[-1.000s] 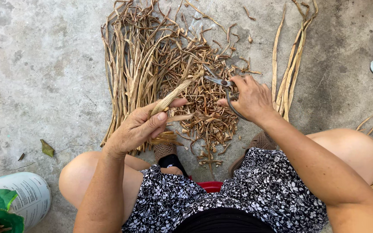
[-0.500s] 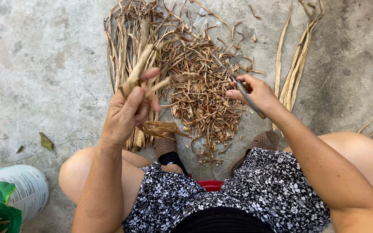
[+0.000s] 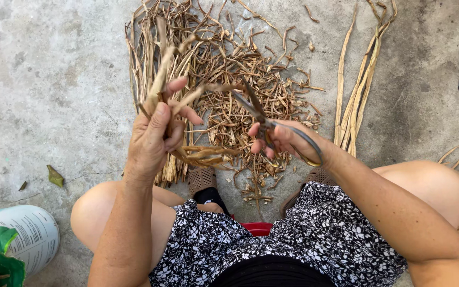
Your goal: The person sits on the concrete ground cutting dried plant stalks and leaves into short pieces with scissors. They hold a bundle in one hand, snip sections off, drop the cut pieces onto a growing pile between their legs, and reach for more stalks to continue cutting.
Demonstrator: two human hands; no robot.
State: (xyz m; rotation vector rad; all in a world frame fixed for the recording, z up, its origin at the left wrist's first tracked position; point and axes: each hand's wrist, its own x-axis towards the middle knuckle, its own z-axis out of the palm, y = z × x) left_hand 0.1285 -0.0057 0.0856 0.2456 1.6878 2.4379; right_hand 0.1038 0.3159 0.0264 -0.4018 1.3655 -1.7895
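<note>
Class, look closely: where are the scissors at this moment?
In the head view, the scissors are in the right hand, centre frame, blades pointing towards the dried stalks in the left hand.

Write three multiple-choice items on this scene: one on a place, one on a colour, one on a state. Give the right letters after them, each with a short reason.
1. Where does the loose heap of short cut pieces lie?
A. on the concrete floor ahead of the knees
B. in a basket on the lap
C. on a wooden table

2. What colour is the small bit of stool showing between the legs?
A. blue
B. red
C. yellow

3. How do the scissors in the right hand stand?
A. lying on the floor
B. shut and pointing down
C. held up with blades parted, pointing toward the dried stalks in the left hand

Key: 1 A, the pieces are scattered on bare grey concrete floor. 2 B, a red edge shows below the patterned dress. 3 C, the two blades spread apart, tips reaching toward the stalks that the left hand grips.
</note>
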